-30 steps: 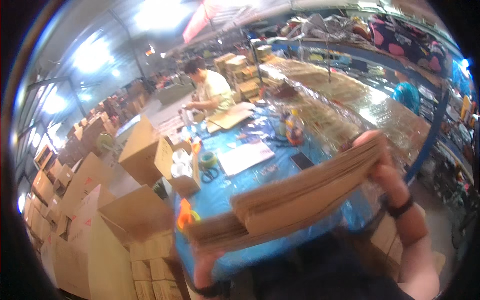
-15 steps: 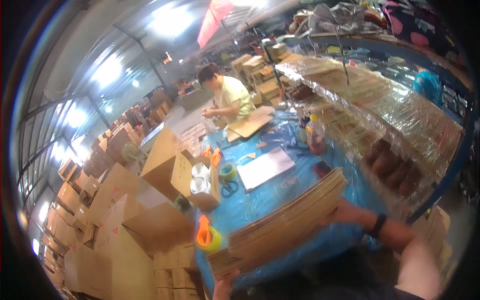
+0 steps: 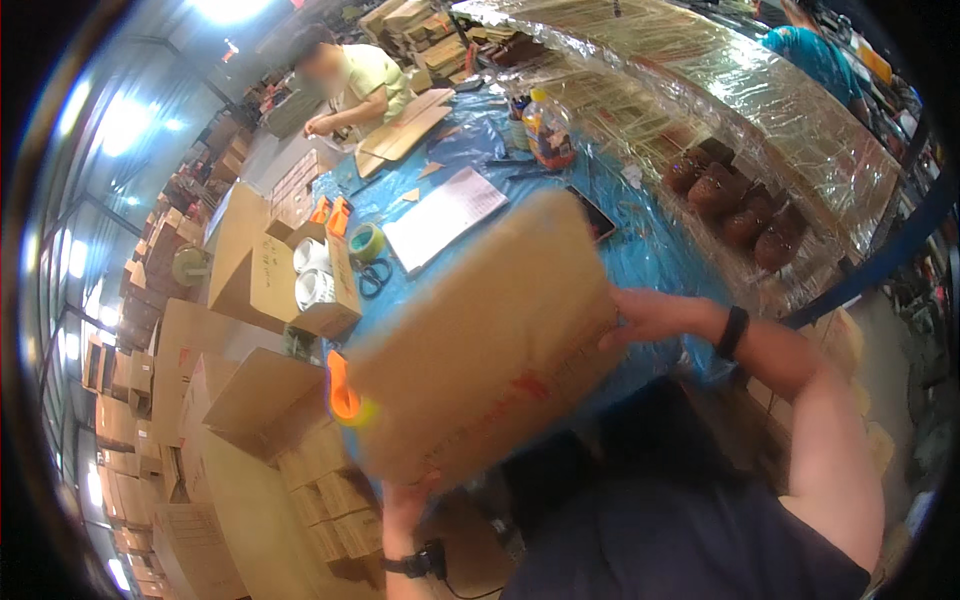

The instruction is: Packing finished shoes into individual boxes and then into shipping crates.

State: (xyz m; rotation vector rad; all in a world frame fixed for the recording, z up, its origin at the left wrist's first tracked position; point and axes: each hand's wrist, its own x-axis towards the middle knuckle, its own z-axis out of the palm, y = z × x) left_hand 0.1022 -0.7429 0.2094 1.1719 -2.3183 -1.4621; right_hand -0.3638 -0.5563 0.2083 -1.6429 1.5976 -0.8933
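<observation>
On the blue plastic-covered table (image 3: 655, 240), a white paper sheet (image 3: 445, 217) lies near black-handled scissors (image 3: 375, 279), a green tape roll (image 3: 366, 241) and a yellow-capped bottle (image 3: 549, 132). An open carton (image 3: 335, 319) holds white rolls (image 3: 314, 288); a yellow-shirted co-worker (image 3: 378, 82) is beyond.

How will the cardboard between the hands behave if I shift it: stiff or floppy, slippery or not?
The brown cardboard is probably fairly stiff: it spans from the left hand to the right hand without visible sag. Its matte surface suggests it isn't slippery. Being broad and held at opposite ends, it may tip if one hand lets go.
</observation>
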